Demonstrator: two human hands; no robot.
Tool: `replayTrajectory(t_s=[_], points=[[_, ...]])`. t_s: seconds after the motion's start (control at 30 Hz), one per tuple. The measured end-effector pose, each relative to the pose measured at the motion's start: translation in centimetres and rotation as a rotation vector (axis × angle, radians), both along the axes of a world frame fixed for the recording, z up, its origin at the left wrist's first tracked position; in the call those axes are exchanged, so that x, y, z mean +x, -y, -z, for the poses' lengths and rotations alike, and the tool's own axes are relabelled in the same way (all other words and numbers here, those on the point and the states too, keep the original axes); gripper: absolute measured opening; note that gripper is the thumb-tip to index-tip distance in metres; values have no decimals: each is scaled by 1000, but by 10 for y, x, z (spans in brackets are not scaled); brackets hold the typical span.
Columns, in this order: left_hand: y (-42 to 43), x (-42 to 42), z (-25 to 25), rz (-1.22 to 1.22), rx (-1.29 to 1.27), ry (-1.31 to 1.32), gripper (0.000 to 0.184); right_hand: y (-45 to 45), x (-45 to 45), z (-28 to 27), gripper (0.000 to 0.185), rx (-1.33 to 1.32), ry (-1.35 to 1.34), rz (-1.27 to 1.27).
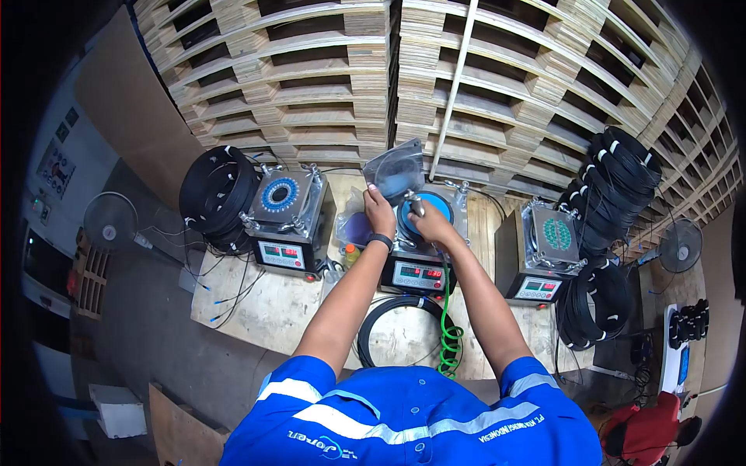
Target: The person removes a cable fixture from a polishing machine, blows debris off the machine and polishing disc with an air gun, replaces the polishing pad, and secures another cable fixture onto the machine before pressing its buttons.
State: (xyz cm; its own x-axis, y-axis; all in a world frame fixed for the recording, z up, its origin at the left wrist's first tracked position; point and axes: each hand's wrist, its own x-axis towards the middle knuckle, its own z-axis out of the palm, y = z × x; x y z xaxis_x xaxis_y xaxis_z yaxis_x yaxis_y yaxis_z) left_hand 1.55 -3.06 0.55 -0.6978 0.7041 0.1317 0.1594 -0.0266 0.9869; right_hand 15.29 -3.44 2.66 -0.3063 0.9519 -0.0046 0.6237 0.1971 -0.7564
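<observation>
My left hand (379, 213) is closed at the lower left edge of a grey, see-through square sheet (395, 169), which stands tilted up behind the middle machine. Whether it is a plastic bag or a stiff plate I cannot tell. In my right hand (434, 225) is an air blow gun (417, 205), over the round blue pad (440, 203) of the middle machine (420, 273). A green coiled hose (449, 342) runs down from that hand. Left of the pad lies a purple disc (357, 229) in clear plastic.
Similar machines stand at the left (284, 221) and right (536, 252). Coiled black cables (220, 198) rise beside them, with more coils (618, 175) at the right. A cable loop (373, 326) lies in front of me. Stacked wooden pallets (311, 93) wall off the back.
</observation>
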Motion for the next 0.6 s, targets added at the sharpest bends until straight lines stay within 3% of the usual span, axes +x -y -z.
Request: replayTrajectory(t_s=[0.13, 0.2, 0.3, 0.37, 0.4, 0.43, 0.5, 0.6], points=[[-2, 1, 2, -24, -2, -24, 51, 4, 0, -5, 36, 59, -19, 342], [-3, 0, 3, -30, -7, -24, 51, 5, -2, -9, 37, 86, -25, 345], [-3, -1, 2, -7, -24, 15, 52, 11, -8, -21, 39, 219, -126, 240], [-2, -1, 1, -4, -12, 9, 52, 10, -12, -29, 39, 20, -342, -104], [-2, -1, 2, -2, -12, 9, 52, 13, -15, -32, 39, 209, -418, -226], [-2, -1, 2, -3, -9, 10, 52, 16, -19, -35, 39, 211, -418, -224], [-2, 0, 2, -1, -5, 12, 52, 21, -23, -40, 35, 240, -316, 128], [-2, -1, 0, -9, 2, 16, 52, 28, -10, -38, 35, 188, -275, 165]])
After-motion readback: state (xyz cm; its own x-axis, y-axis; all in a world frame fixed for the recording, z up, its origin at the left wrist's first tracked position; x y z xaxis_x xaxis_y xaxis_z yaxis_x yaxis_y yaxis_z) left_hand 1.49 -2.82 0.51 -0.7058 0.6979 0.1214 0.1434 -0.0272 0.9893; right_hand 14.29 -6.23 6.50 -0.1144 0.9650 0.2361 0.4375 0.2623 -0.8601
